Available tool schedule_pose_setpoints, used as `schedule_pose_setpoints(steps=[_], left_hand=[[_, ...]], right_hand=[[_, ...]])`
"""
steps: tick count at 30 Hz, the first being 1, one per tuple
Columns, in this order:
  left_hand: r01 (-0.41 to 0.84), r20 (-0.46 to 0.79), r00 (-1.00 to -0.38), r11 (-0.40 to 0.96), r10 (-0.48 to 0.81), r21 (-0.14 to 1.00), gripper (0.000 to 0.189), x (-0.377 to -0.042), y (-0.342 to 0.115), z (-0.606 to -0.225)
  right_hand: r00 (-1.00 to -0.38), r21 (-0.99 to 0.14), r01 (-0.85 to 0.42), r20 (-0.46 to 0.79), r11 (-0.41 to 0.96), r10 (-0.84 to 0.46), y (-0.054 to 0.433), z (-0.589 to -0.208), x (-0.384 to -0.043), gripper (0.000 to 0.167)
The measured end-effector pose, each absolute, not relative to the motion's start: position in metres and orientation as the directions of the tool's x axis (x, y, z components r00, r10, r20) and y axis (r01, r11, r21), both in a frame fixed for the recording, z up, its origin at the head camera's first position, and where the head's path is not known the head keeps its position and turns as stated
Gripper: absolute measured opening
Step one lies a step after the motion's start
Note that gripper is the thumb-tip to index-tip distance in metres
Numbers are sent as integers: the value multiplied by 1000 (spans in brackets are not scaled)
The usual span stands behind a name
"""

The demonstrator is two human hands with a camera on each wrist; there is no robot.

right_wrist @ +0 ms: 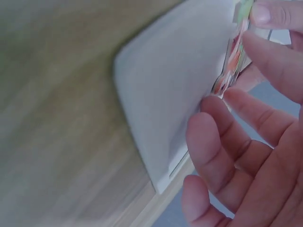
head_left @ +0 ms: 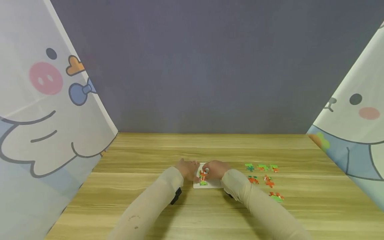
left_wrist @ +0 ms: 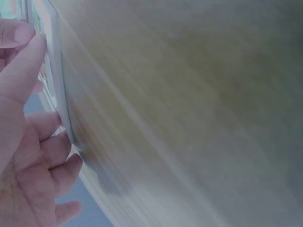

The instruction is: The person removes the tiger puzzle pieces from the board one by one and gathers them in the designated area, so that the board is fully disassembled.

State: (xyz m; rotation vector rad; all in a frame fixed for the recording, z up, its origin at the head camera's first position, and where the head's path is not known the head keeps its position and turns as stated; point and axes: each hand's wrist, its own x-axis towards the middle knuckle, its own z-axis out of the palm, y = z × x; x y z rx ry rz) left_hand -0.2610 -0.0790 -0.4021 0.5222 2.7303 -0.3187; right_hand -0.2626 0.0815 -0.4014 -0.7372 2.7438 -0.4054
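A white puzzle tray lies on the table between the hands. Joined jigsaw pieces with an orange, striped figure on green fill its left part, while bare white backing shows to the right. My left hand is at the tray's left side; its thumb reaches over the pieces and its other fingers are near the far rim. From the right, my right hand touches the joined pieces with its fingertips, its other fingers loosely bent. Both thumbs come close together over the pieces. The hands partly hide the picture.
Several loose jigsaw pieces, including a green one, an orange one and an orange-green one, lie right of the tray on the wooden table. A grey wall stands behind, with cartoon-printed panels on both sides.
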Motion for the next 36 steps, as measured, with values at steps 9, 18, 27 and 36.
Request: schedule_pose_setpoints(steps=[9, 18, 27, 36], left_hand=[[395, -369, -872, 907, 321, -146, 82, -259, -79, -399], [402, -379, -867, 904, 323, -148, 81, -256, -78, -395], [406, -373, -867, 902, 331, -143, 81, -259, -79, -394], [412, -394, -858, 899, 329, -147, 82, -260, -79, -393]], right_hand=[[-845, -287, -434, -200, 854, -497, 78, -400, -262, 42], [-853, -268, -450, -153, 852, -498, 75, -401, -260, 28], [-875, -202, -458, -69, 866, -479, 66, -400, -255, 27], [-901, -199, -400, -95, 895, -424, 67, -403, -256, 28]])
